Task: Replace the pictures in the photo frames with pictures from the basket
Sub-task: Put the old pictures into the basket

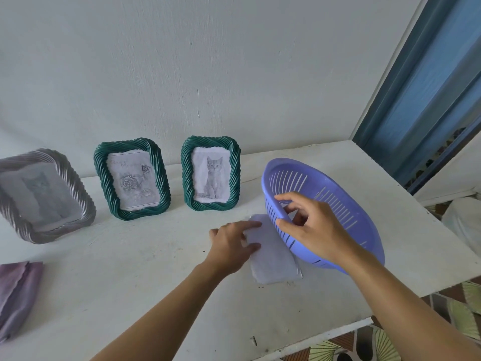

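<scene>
White table (130,282) against a pale wall, three frames and a tilted basket

Right hand (309,225) clamped on the near rim of the purple basket (346,204), tipping it up on its side; left hand (234,246) flat, fingers together, pressing a stack of paper pictures (273,254) lying just beside and partly under the basket; two green frames (131,178) (210,173) upright behind, grey frame (44,196) leaning at far left, purple cloth (18,290) at left edge

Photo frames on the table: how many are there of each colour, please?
Green frames: 2, one with a rose picture and one with a kitten picture
Silver-grey frame: 1
Total: 3
</scene>
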